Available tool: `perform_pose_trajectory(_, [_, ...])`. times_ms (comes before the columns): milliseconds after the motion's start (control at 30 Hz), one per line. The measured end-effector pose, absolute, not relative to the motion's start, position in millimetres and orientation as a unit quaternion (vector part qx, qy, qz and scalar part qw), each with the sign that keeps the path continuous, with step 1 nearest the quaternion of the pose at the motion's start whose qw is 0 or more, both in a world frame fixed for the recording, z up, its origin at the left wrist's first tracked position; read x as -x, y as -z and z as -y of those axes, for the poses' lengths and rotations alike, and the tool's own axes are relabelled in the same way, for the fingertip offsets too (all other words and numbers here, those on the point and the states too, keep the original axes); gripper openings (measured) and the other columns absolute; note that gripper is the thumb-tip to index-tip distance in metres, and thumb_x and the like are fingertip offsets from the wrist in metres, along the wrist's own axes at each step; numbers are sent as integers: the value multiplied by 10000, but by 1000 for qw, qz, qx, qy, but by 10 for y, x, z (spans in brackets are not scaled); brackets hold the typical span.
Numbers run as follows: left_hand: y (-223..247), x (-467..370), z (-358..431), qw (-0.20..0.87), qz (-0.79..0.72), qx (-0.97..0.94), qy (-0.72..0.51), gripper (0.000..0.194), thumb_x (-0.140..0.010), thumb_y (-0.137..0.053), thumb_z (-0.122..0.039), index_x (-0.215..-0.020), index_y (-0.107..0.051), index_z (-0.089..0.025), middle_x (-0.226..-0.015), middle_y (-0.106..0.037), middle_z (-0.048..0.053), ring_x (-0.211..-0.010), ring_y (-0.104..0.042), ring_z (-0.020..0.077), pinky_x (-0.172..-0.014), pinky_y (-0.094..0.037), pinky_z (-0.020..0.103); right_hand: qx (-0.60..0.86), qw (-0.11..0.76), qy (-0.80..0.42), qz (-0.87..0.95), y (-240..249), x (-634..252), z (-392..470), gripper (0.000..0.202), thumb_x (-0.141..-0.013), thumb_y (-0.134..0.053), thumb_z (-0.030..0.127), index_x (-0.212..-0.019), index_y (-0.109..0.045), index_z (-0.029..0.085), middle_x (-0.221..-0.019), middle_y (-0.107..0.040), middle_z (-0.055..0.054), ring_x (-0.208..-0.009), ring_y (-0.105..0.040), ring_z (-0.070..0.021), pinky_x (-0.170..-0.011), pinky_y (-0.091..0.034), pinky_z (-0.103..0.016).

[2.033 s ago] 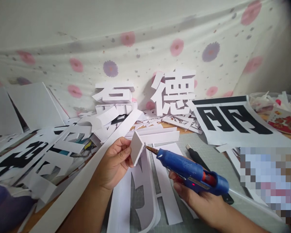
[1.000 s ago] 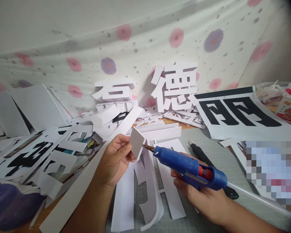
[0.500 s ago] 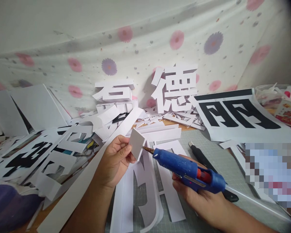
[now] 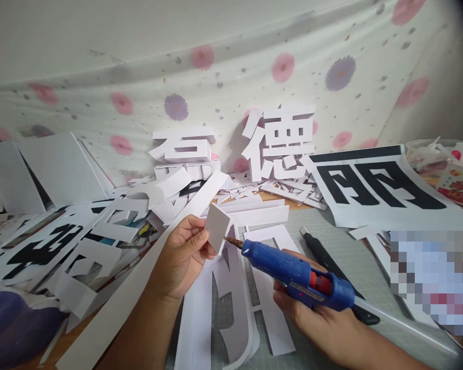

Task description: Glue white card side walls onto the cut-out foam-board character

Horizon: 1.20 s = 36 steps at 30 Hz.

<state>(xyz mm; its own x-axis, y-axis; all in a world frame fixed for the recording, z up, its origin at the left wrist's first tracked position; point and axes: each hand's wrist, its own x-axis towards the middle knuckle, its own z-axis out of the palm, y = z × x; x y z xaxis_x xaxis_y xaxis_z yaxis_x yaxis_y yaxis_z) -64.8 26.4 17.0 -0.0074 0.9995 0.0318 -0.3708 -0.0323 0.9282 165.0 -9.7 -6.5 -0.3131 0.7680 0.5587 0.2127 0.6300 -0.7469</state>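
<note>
Between the thumb and fingers of my left hand (image 4: 189, 252) is a small white foam board piece (image 4: 217, 228), held upright at a tilt. My right hand (image 4: 312, 318) wraps round a blue hot glue gun (image 4: 293, 270), with a clear glue stick (image 4: 405, 325) trailing from its back. The gun's nozzle is at the right edge of the piece. Below both hands lies a partly built white foam board character (image 4: 243, 308) with raised side strips. Beside the glue gun lies a black-handled tool (image 4: 320, 249), partly hidden behind it.
A green cutting mat (image 4: 312, 221) covers the middle of the table. Finished white characters (image 4: 281, 139) stand at the back among scraps. A printed black character sheet (image 4: 378, 185) lies at right. Cut letters (image 4: 96, 262) and a long white strip (image 4: 139, 277) are at left.
The glue gun's nozzle has shifted slightly down and left along the edge of the foam board piece. My left hand keeps its hold almost unmoved.
</note>
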Motion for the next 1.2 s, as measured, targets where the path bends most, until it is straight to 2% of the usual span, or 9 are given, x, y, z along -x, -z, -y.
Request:
perform_pose_trajectory(300, [-180,656,-252,572,-386,-404,-601,323,-632,-859,-229,-826,-602,-192,-622,-634,-40,-497,-568,80,-494,-452,159,327,484,-280,762,56,-1647,105,184,-845,-480,214,-666,-439,228,-667,-542,0,-561,-537,-144,-477,-432,-243])
perform_pose_trajectory(500, [-169,661,-269,575,-374,-401,-607,323,-622,-867,-229,-816,-611,-195,-618,-639,-44,-487,-573,76,-482,-450,147,322,489,-250,771,14,-1626,121,167,-803,-442,157,-663,-397,237,-606,-485,25,-493,-501,-128,-457,-413,-234])
perform_pose_trajectory(667, [-183,654,-279,574,-372,-401,-609,312,-617,-870,-225,-802,-622,-197,-612,-642,-45,-480,-574,71,-479,-456,141,322,495,-257,765,11,-1614,137,161,-783,-448,155,-667,-373,239,-612,-479,29,-508,-516,-132,-458,-415,-237])
perform_pose_trajectory(933, [-193,653,-268,570,-381,-394,-613,331,-597,-883,-232,-800,-623,-197,-628,-651,-39,-492,-575,72,-483,-460,140,317,465,-264,784,55,-1628,116,160,-818,-441,174,-671,-405,226,-642,-481,26,-562,-522,-128,-488,-411,-230])
perform_pose_trajectory(1200, [-182,682,-268,568,-383,-391,-614,332,-597,-880,-225,-802,-621,-202,-651,-655,-36,-522,-583,76,-506,-472,144,306,494,-281,764,47,-1599,139,162,-767,-453,155,-684,-346,244,-619,-469,39,-511,-517,-131,-454,-389,-239])
